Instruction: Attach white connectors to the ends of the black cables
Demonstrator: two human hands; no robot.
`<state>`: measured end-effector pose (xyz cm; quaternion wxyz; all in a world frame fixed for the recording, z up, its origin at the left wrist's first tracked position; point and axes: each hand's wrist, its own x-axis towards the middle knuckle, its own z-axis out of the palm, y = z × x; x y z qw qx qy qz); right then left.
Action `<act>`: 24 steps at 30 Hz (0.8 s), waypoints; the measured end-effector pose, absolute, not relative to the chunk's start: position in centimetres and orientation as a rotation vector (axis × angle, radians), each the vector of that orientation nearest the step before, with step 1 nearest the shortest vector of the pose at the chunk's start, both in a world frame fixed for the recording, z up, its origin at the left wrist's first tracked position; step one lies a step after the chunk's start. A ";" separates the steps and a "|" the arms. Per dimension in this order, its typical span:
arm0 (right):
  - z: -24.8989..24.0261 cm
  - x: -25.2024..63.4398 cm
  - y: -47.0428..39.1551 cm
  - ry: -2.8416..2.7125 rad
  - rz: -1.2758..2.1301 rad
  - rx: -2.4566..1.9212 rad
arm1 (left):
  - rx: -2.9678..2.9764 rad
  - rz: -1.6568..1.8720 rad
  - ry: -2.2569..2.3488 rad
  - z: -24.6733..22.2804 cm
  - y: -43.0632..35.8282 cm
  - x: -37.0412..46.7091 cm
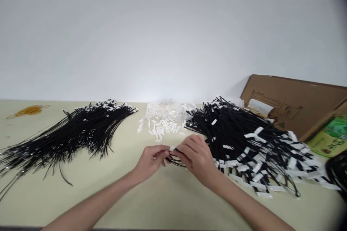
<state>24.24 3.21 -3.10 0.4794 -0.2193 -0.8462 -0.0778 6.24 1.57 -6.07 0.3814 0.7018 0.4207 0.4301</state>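
My left hand (152, 160) and my right hand (195, 157) meet above the front middle of the table. Between their fingertips sits a small white plastic connector (172, 148), pinched by my left thumb and fingers. The fingers of my right hand are closed on thin black wires (176, 160), which curve below the connector between the two hands. The ends of these wires are hidden by the right hand. Just beyond the hands lie several loose white connectors (159, 130), in front of a clear plastic bag (169, 110) holding more white pieces.
A large bundle of black wires (86, 126) spreads over the left of the table. To the right lies a heap of black wires with white connectors (238, 133). Behind it leans a cardboard box (292, 101), near a green-yellow package (330, 139). Yellow rubber bands (28, 110) lie far left.
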 end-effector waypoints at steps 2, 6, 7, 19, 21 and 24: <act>-1.9 25.2 3.1 -1.895 0.085 -0.572 | 1.643 1.135 1.116 -6.0 2.3 5.7; 1.7 28.5 2.0 -1.196 0.872 -0.579 | 1.081 1.299 1.090 -5.9 4.1 4.1; 2.6 29.4 1.8 -1.074 1.067 -0.535 | 1.007 1.313 1.060 -5.8 4.5 3.6; 5.1 34.5 0.6 -0.522 1.418 -0.512 | 1.044 1.046 0.896 -4.0 4.8 1.8; 5.9 34.9 0.5 -0.592 1.346 -0.477 | 1.135 0.963 0.908 -4.3 4.5 1.9; 7.0 34.8 1.4 -0.721 1.245 -0.351 | 1.316 0.939 1.023 -4.2 5.0 1.3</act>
